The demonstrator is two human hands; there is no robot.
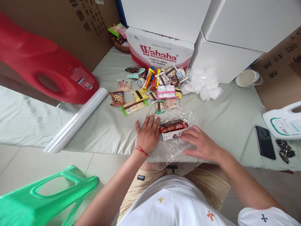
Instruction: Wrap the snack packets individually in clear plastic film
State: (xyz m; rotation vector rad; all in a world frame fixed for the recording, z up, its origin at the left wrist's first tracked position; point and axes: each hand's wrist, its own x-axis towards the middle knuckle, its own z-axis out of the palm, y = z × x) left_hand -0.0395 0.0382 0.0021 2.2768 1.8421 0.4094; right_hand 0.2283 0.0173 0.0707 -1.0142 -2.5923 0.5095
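My left hand (147, 133) lies flat with fingers spread, on the left edge of a clear plastic bag (166, 152). On or in the bag, I cannot tell which, are a red-wrapped snack bar (174, 126) and, just below it, a white-wrapped snack bar (170, 135). My right hand (199, 142) is at the bag's right side, fingers apart, its fingertips at the right end of the white bar. Beyond the hands lies a loose pile of wrapped snacks, among them a pink-and-white packet (166, 92), a long green-ended packet (134, 107) and a brown cookie packet (117, 98).
A roll of plastic film (76, 121) and a large red jug (47, 62) are left. Behind stands a Wahaha carton (160, 53); crumpled clear bags (203, 83) lie beside it. Right are a paper cup (246, 78), phone (265, 142), keys (285, 150) and white jug (284, 121).
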